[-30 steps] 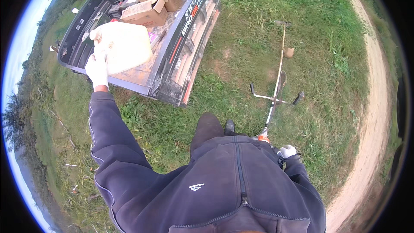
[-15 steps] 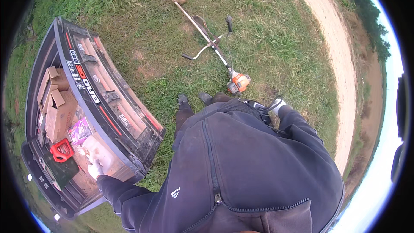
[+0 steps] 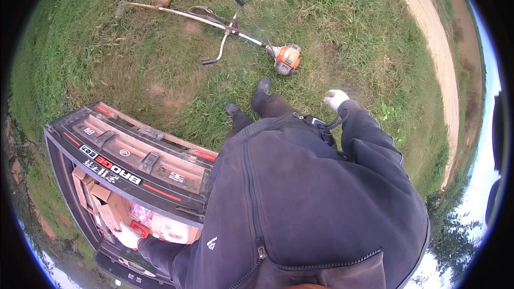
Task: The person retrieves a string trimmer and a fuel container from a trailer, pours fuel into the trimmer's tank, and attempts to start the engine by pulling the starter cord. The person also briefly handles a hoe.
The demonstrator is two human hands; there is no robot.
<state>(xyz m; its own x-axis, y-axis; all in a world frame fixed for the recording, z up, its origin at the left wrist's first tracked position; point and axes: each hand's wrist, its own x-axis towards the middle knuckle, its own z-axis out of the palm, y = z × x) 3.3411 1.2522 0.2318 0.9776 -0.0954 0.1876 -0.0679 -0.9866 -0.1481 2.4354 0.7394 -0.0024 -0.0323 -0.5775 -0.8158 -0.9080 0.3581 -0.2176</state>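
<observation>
My left hand [image 3: 127, 236], in a white glove, reaches down into the open bed of a pickup truck [image 3: 80, 187] at the lower left and grips a white plastic jug [image 3: 170, 230] lying there beside something red. My right hand [image 3: 335, 98], also in a white glove, hangs at my side over the grass and holds nothing, its fingers loosely curled. A brush cutter with an orange engine [image 3: 287, 58] and a long shaft [image 3: 187, 15] lies on the grass ahead of my feet, well away from both hands.
The dropped tailgate [image 3: 142, 160] stands just left of my legs. Cardboard boxes [image 3: 96, 198] fill the bed beside the jug. Grass surrounds me, and a dirt track [image 3: 436, 37] runs along the right.
My head has swung round, so the truck has slid to the lower left of the picture. The left hand has stayed at the white jug in the bed. The right hand still hangs free.
</observation>
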